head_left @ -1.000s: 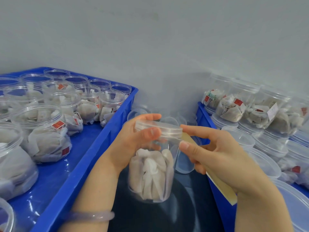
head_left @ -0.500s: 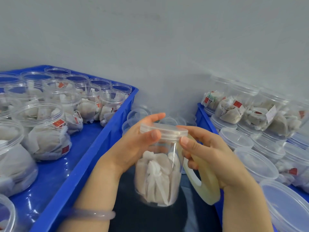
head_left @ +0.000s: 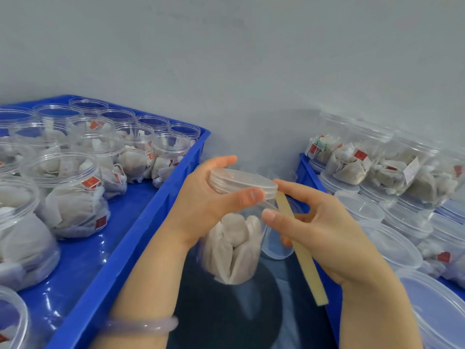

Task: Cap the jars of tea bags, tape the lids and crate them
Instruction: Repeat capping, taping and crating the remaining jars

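Gripping jar (head_left: 234,248) by its lid (head_left: 241,180) with L hand (head_left: 201,205), thumb pressed on rim. Holding tape (head_left: 305,260) in R hand (head_left: 327,227), fingers curled at roll, top of roll just at lid edge. Held in air between the 2 crates, not yet in any. Possible trouble: tape sticking crooked, or on lid only w/o reaching jar wall, from turning jar in loose grip; also slipping, since held at top only. Counted: 1 jar in hands, 1 lid, 1 tape roll, 2 blue crates; approx. 14 open jars (head_left: 63,187) in left crate (head_left: 130,238), some cut by frame edge; capped jars (head_left: 352,167) in right crate (head_left: 305,170) too stacked for exact no.
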Demonstrator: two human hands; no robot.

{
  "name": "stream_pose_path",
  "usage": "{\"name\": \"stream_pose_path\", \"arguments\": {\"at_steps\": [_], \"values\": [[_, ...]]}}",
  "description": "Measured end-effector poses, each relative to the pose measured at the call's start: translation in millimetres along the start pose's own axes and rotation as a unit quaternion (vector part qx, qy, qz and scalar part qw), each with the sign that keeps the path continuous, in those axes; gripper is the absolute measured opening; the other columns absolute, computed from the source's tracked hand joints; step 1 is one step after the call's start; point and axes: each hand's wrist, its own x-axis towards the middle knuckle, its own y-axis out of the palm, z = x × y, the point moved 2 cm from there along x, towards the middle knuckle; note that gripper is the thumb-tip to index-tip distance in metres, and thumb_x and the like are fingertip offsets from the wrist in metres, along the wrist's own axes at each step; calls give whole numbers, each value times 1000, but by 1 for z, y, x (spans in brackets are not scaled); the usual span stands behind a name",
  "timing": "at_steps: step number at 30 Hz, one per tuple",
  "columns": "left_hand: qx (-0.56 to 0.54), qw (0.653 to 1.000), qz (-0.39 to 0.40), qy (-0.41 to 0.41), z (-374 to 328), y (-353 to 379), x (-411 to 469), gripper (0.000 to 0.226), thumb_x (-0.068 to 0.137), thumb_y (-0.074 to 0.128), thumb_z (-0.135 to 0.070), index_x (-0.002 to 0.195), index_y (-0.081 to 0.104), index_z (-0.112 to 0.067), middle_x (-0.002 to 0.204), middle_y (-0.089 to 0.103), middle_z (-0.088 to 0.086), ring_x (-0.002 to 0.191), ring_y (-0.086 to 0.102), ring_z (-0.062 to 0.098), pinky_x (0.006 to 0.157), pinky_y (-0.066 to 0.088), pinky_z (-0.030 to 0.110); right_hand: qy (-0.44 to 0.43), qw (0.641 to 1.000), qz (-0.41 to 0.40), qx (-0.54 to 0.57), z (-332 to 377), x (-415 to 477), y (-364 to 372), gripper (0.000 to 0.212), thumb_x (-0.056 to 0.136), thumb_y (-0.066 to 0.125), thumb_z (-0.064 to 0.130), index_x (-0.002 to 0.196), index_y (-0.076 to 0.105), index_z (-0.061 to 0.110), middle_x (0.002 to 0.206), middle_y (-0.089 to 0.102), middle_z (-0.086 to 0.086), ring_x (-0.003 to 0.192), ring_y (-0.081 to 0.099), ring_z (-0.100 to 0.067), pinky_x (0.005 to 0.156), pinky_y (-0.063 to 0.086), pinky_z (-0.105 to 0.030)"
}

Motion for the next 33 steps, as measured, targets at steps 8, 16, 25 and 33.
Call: {"name": "stream_pose_path", "arguments": {"at_steps": [8, 16, 25, 33], "values": [[-22, 996, 72, -36, -6, -2, -3, 105, 24, 83, -58, 121, 58, -27, 99, 72, -1, 89, 69, 16, 75, 57, 26, 23, 998, -54, -34, 4, -8, -12, 82, 33, 69, 65, 112, 64, 42, 72, 56, 18, 52, 57, 2, 64, 43, -19], [-38, 993, 114, -15, -11, 2, -4, 103, 22, 79, -74, 115, 58, -35, 112, 67, 5, 106, 64, 16, 84, 52, 28, 73, 993, 68, 65, -3, -5, -7, 43, 54, 80, 40, 95, 73, 30, 74, 67, 10, 61, 58, -5, 56, 46, -23], [29, 999, 18, 3, -8, 3, -1, 87, 35, 77, -63, 115, 56, -36, 117, 62, -8, 111, 59, 11, 89, 51, 31, 73, 985, 36, 150, -10, 4, -6, 51, 42, 79, 43, 90, 75, 25, 77, 67, 4, 61, 55, -14, 56, 47, -27], [32, 992, -126, 3, 0, 2, 2, 101, 25, 80, -65, 118, 56, -35, 117, 61, -9, 107, 58, 5, 85, 49, 21, 32, 998, -45, 12, -6, -1, -11, 52, 34, 72, 60, 72, 67, 25, 88, 69, 11, 63, 65, -14, 56, 54, -29]]}}
